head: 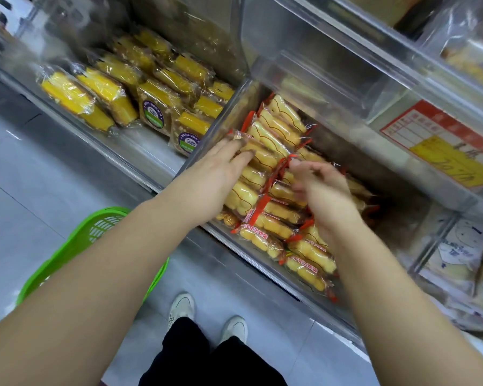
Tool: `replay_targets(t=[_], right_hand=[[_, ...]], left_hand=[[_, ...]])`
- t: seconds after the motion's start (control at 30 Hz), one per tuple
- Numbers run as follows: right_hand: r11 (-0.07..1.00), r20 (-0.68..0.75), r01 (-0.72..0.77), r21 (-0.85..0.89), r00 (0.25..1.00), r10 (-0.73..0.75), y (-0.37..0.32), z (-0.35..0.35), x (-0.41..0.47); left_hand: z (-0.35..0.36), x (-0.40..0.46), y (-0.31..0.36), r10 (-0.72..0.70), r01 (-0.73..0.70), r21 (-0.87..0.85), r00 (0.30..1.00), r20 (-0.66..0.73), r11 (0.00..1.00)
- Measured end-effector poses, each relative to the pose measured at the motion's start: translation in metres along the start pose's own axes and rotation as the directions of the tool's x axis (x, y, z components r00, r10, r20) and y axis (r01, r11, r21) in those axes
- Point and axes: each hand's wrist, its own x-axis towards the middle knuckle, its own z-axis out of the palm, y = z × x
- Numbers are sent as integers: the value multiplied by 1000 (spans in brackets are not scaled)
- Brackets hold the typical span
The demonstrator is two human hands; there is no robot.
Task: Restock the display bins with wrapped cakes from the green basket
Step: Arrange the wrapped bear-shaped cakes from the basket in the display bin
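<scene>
1. Head view: both hands reach into the middle display bin (207,135), a clear-walled compartment filled with wrapped cakes (273,129) in red-edged film, packed in rows lying side by side.
2. The left hand (215,168) lies with fingers nearly straight on a cake at the left side of the bin, its grip apart and pressing, probably to square the row against the wall.
3. The right hand (318,188) is blurred; its fingers curl toward a red wrapper end (286,160) near the middle of the pile. Whether its grip is clamped on the film I cannot tell.
4. The green basket (76,246) stands on the floor, near and to the left, largely hidden behind the left forearm; its contents do not show.
5. The left bin (140,151) holds yellow slab cakes (76,98) standing on edge, likely so more fit and the labels show.
</scene>
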Motion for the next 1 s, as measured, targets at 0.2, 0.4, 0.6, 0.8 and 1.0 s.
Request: replay_targets(t=[0.2, 0.4, 0.6, 0.8, 1.0], right_hand=[[990, 182, 64, -125, 983, -40, 19, 42, -40], [1000, 130, -29, -5, 991, 29, 19, 43, -43], [960, 143, 279, 13, 950, -278, -18, 53, -94], [929, 660, 355, 107, 673, -333, -29, 172, -136], [889, 839, 320, -327, 531, 118, 82, 306, -97]], left_hand=[[7, -24, 3, -94, 48, -193, 967, -237, 980], [12, -68, 0, -385, 78, -628, 846, -369, 774], [6, -119, -6, -732, 5, -907, 593, -336, 421], [41, -208, -56, -912, 64, -980, 381, -150, 188], [161, -298, -125, -975, 207, -970, 158, 159, -125]])
